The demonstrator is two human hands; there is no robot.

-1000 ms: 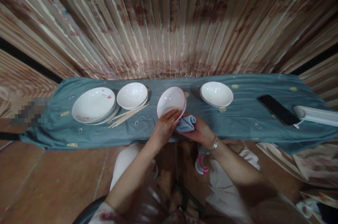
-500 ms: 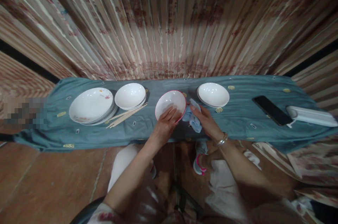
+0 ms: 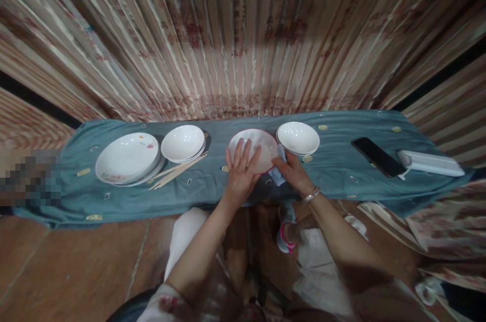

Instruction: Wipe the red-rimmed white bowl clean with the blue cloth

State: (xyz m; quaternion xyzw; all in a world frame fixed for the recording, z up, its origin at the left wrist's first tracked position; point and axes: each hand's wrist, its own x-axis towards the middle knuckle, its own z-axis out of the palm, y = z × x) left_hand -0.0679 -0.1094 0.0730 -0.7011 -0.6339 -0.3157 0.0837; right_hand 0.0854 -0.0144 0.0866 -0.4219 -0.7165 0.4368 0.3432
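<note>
My left hand [image 3: 243, 170] grips the near side of a white bowl with a red rim [image 3: 266, 141], its fingers spread over the inside. The bowl tilts slightly towards me above the table. At the bowl's right rim, my right hand [image 3: 294, 172] is closed on a light blue cloth [image 3: 279, 172] and presses it to the edge. Part of the cloth is hidden behind the fingers. Just beyond that hand stand stacked white bowls [image 3: 299, 137].
Left on the teal tablecloth [image 3: 205, 195] are stacked floral plates [image 3: 125, 157], more stacked white bowls [image 3: 183, 142] and several wooden chopsticks [image 3: 176, 172]. A black phone [image 3: 377, 156] and a white elongated object [image 3: 431, 162] lie at right. A pleated curtain [image 3: 243, 33] hangs behind.
My left fingers have spread wider across the bowl, and the bowl has turned. My right hand has brought the cloth in against the bowl's right rim. The view has shifted slightly.
</note>
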